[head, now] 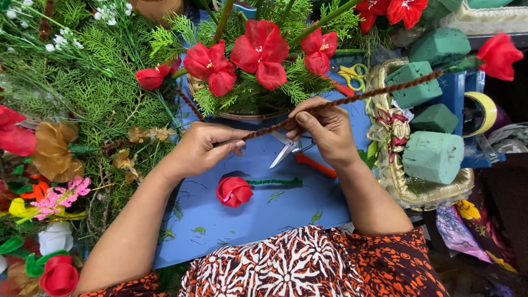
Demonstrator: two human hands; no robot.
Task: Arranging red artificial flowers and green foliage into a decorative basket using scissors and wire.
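Observation:
My left hand [204, 147] pinches the near end of a long brown twisted stem [363, 97]. My right hand [324, 129] grips the same stem a little further along. The stem runs up and right to a red artificial flower [498, 55]. Under my right hand lie orange-handled snips [300, 154] with open blades, on a blue table [253, 214]. A red fabric rosebud [234, 191] with a green fuzzy stem [275, 181] rests on the table below my hands.
A basket arrangement of red flowers [261, 52] and green fern sprigs stands just beyond my hands. Green foam blocks [433, 157] sit in a gold tray [434, 201] at right. Loose artificial flowers and greenery [71, 93] pile at left. Yellow scissors [355, 74] lie behind.

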